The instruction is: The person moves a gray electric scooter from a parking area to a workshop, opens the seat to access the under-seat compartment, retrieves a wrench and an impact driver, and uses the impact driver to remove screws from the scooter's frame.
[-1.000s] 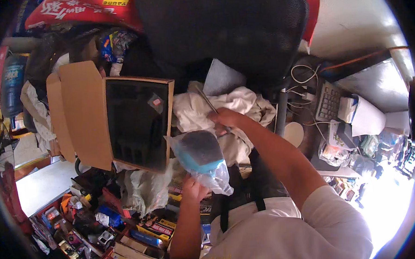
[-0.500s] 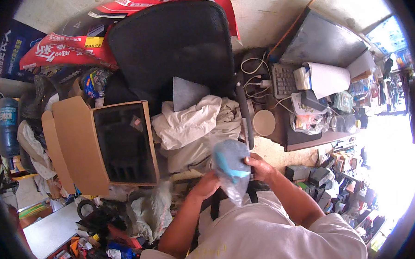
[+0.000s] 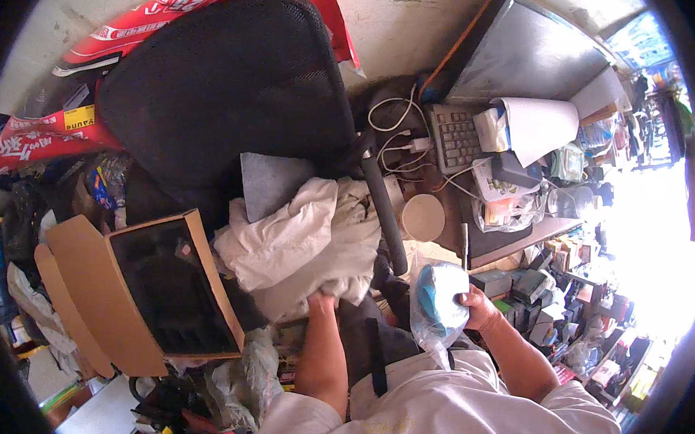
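Note:
My right hand grips a rounded blue item in a clear plastic bag, off to the right in front of my body. The bag's glare hides what kind of item it is. Just above that hand a thin silver rod points upward; I cannot tell whether the hand holds it. My left hand reaches to the lower edge of the crumpled off-white cloth on the black office chair. The cloth hides its fingers. A grey flat piece leans on top of the cloth.
An open cardboard box with a black insert stands left of the chair. On the desk at right are a keyboard, white cables, a round tub, paper and a monitor. Stacked small boxes and clutter fill the lower right.
The bagged item has moved right and down, now in my right hand alone. My left hand has let go of it and reached to the cloth. The view has shifted.

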Demonstrator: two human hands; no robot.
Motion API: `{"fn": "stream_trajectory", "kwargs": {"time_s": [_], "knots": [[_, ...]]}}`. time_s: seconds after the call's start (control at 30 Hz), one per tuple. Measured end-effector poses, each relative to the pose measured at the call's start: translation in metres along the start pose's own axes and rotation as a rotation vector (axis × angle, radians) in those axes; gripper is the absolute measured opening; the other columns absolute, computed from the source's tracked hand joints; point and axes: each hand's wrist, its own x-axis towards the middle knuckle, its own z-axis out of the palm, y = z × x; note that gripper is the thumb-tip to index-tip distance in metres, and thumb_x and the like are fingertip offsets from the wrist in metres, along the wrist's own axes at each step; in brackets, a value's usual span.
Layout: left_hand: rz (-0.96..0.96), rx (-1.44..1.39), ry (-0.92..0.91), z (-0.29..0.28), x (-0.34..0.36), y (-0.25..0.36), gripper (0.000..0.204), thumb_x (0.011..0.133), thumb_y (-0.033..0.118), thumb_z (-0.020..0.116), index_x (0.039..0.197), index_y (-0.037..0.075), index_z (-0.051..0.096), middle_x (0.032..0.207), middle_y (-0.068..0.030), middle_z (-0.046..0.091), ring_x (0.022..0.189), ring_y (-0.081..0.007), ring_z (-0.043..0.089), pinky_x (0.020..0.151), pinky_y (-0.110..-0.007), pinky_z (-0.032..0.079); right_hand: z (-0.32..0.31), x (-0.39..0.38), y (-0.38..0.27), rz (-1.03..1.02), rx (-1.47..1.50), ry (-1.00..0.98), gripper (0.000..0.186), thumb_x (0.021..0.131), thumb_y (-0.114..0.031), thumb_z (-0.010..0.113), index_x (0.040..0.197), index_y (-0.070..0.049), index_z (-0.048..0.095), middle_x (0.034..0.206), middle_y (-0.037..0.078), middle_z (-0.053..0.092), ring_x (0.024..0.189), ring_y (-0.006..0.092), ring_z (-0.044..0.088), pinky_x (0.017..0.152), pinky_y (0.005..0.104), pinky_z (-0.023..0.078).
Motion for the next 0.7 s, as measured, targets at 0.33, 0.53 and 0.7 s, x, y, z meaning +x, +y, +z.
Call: {"fn": "stream_trajectory", "kwargs": {"time_s": [0.33, 0.53, 0.7], "knots": [[0.484, 1.063, -0.23, 0.329, 0.026, 0.006, 0.046, 0.09, 0.025, 0.051, 0.13, 0.004, 0.044, 0.131, -0.0102, 0.048, 0.118, -0.0251, 0.047, 0.097, -0.038, 0.04, 0.009, 0.005, -0.01, -0.011, 0.063, -0.003, 0.07, 0.068, -0.023, 0.077, 0.126, 0.0, 0.046, 0.114, 0.011, 0.06, 0.103, 0.0239, 0.06, 0.093, 0.0387, 0.046], [0.37, 1.316, 0.143, 0.288, 0.153, 0.1, 0.044, 0.091, 0.028, 0.047, 0.13, 0.006, 0.046, 0.13, -0.0105, 0.049, 0.115, -0.027, 0.05, 0.095, -0.04, 0.043, 0.012, 0.004, -0.006, -0.111, 0.074, -0.043, 0.069, 0.069, -0.017, 0.075, 0.127, 0.005, 0.044, 0.118, 0.013, 0.058, 0.108, 0.0247, 0.057, 0.096, 0.0393, 0.044], [0.245, 1.316, 0.225, 0.29, 0.142, 0.085, 0.046, 0.094, 0.033, 0.041, 0.13, 0.005, 0.046, 0.13, -0.0121, 0.049, 0.112, -0.0286, 0.052, 0.094, -0.041, 0.045, -0.003, -0.026, 0.022, -0.2, 0.331, 0.028, 0.058, 0.074, -0.018, 0.074, 0.122, 0.005, 0.049, 0.111, 0.012, 0.062, 0.098, 0.02, 0.063, 0.088, 0.0346, 0.05]]}}
